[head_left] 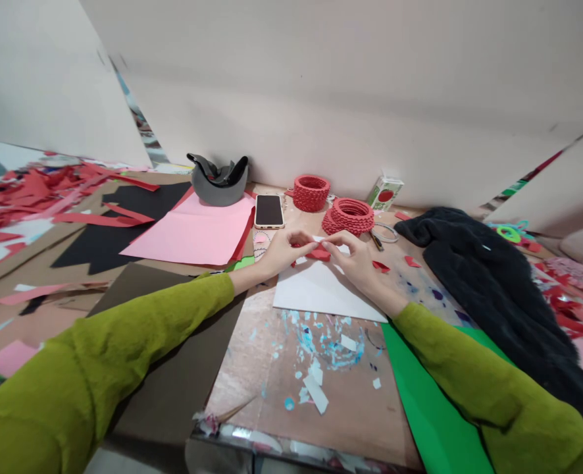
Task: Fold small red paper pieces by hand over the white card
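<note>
with left hand (291,251) and right hand (351,255), pinches a small red paper piece (320,253) from both sides, thumbs and forefingers closed together at the tips, other fingers curled. holds it over the far part of a white sheet (326,289), but cannot tell whether touching that sheet or just clear of it. hides some of the piece behind fingertips, and covers bits of the sheet's edges with both hands. meets a red ring stack (341,225) just beyond the right hand, with another ring stack (311,197) farther back, near a phone (269,211) lying flat. finds a grey cap (220,187) on the far edge of a pink sheet (193,230), with a black sheet (91,247) partly covered by red strips (99,219) farther left. has a small carton (385,191) upright near the wall (321,85), red scraps (381,266) to the right of the right hand, and a dark cloth (499,283) beyond those. reaches across a brown sheet (187,362) with the left arm and a green sheet (434,395) with the right. shows white scraps (316,392) nearer, on the paint-marked tabletop (252,375).
</note>
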`<act>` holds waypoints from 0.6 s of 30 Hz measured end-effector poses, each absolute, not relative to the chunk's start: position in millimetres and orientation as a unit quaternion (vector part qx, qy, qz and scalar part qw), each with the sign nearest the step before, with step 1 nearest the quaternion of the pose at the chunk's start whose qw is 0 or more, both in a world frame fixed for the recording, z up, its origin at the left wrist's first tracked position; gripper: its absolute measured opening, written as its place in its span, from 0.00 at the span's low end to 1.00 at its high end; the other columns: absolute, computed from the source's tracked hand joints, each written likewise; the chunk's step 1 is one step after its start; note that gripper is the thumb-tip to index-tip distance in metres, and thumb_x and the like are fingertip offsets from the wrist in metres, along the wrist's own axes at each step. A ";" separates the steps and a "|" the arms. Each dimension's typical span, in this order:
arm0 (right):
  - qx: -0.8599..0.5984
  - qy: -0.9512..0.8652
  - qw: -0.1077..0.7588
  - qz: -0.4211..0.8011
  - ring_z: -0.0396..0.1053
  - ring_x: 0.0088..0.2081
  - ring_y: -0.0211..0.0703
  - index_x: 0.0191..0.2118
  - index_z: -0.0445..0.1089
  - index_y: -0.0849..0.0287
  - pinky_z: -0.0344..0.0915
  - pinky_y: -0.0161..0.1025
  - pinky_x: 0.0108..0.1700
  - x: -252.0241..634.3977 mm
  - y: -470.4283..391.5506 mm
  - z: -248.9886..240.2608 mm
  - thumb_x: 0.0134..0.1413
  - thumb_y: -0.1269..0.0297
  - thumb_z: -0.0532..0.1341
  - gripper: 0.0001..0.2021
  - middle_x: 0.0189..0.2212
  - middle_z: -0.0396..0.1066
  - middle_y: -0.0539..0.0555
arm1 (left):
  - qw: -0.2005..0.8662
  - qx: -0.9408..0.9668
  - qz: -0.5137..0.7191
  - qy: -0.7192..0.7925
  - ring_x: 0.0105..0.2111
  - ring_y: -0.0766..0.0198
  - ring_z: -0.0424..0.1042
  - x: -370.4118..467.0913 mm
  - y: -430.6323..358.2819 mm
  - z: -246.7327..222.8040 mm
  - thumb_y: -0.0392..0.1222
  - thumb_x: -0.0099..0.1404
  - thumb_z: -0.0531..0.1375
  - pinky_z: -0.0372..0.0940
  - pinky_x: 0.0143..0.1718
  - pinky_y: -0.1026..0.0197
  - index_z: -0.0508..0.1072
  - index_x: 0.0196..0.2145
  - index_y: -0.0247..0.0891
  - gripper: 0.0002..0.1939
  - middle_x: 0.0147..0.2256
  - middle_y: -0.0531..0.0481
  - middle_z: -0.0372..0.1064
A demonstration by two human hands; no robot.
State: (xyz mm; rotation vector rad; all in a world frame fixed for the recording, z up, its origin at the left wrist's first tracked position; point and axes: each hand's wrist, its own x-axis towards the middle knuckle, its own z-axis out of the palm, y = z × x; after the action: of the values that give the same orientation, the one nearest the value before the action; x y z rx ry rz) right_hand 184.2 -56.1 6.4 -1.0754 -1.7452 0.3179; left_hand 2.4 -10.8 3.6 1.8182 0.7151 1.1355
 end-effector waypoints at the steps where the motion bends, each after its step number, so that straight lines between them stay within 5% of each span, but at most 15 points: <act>1: -0.443 -0.727 0.507 0.137 0.69 0.36 0.43 0.34 0.72 0.58 0.64 0.41 0.40 184.2 -56.4 7.0 0.57 0.62 0.59 0.07 0.32 0.72 0.53 | 0.426 0.728 0.457 0.282 0.28 0.67 0.69 2.5 -10.2 3.1 0.49 0.57 0.64 0.64 0.28 0.67 0.75 0.31 0.31 0.15 0.31 0.46 0.73; 18: -0.453 -0.699 0.512 0.211 0.70 0.33 0.41 0.37 0.72 0.59 0.67 0.38 0.36 183.8 -54.2 6.1 0.55 0.60 0.61 0.09 0.31 0.74 0.53 | 0.504 0.707 0.436 0.237 0.35 0.63 0.74 3.1 -10.7 2.1 0.49 0.59 0.62 0.68 0.37 0.63 0.77 0.37 0.32 0.16 0.35 0.44 0.76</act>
State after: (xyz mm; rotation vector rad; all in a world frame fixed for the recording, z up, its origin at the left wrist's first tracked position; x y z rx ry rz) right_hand 183.8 -54.2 6.1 -1.0903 -1.6813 0.5088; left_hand 3.1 -10.7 2.1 1.7068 0.5712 1.0536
